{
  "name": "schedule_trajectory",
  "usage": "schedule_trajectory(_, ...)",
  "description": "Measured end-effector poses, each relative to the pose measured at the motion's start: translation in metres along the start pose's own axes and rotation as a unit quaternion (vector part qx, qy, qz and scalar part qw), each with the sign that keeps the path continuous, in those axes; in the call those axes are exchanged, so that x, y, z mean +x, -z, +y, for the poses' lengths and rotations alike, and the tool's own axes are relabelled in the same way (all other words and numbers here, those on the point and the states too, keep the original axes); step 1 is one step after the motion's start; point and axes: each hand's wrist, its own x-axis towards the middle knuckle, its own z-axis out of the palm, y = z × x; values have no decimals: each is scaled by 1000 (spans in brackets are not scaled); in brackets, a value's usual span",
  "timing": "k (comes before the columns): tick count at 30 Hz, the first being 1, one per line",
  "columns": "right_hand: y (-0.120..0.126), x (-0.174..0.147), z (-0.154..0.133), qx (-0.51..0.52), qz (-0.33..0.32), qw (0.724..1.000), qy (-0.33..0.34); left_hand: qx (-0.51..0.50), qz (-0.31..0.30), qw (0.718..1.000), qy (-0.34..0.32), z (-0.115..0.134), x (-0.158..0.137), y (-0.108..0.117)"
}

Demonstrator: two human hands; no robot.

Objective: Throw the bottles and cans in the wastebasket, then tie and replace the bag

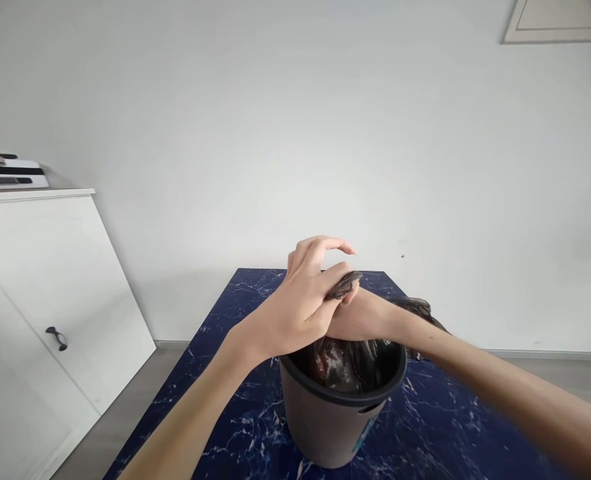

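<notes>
A grey-brown trash bin (320, 420) with a dark rim stands on the table. Inside it sits a glossy black plastic bag (345, 367), gathered upward toward my hands. My left hand (308, 293) is above the bin, pinching the twisted top of the bag; a dark tuft pokes out by the thumb, while some fingers curl loose in the air. My right hand (348, 317) crosses behind and below the left, close to the bag's neck. Its fingers are mostly hidden by the left hand, so their grip does not show.
The bin rests on a dark blue marble-patterned table (245, 427) against a white wall (295, 133). More thin black plastic (415, 307) lies behind the bin on the right. A white cabinet (40, 287) with items on top stands at left.
</notes>
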Motion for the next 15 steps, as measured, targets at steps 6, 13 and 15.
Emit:
schedule_trajectory(6, -1, -12, -22, 39, 32, 993, -109, -62, 75, 992, 84, -3, -44, -4)
schedule_trajectory(13, -12, -50, -43, 57, 163, 979, -112, -208, -75, 946, 239, -12, -94, -25)
schedule_trajectory(15, -16, -61, -45, 44, 171, 979, -99, -190, -85, 945, 253, -8, -97, -27)
